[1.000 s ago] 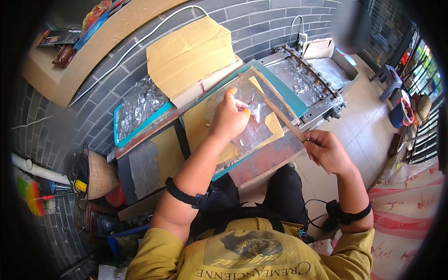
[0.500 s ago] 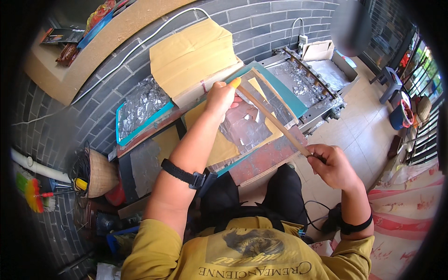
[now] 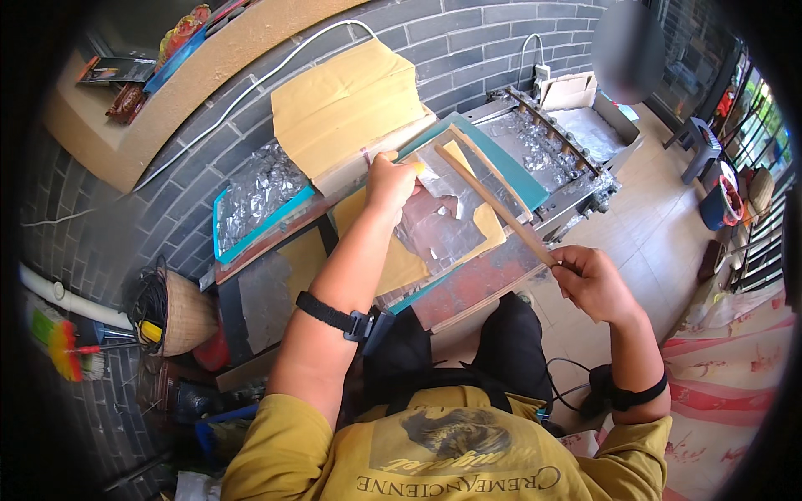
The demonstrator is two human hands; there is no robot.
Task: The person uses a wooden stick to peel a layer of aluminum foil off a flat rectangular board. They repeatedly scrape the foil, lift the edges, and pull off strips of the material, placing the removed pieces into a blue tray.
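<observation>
My right hand [image 3: 589, 284] is closed round the near end of a long, thin wooden stick [image 3: 493, 200]. The stick slants up and left over a wood-edged tray [image 3: 511, 179], its far end close to my left hand [image 3: 391, 190]. That left hand, with a yellow cover on one fingertip, pinches a small piece of silver foil [image 3: 431, 177]. Beneath the fingers, torn sheets of silver foil [image 3: 434, 230] lie on yellow paper [image 3: 388, 265]. Some of the left fingers are hidden behind the hand.
Behind my left hand stands a box draped with yellow paper [image 3: 347, 96]. A turquoise tray of crumpled foil [image 3: 259, 200] is to its left. A metal frame with foil scraps [image 3: 543, 138] and a cardboard box [image 3: 597, 121] are far right. A woven basket [image 3: 184, 313] stands at left.
The stick's far end has moved away from my left fingertips, slightly right. A foil piece now shows raised at those fingertips. The whole view has shifted a little.
</observation>
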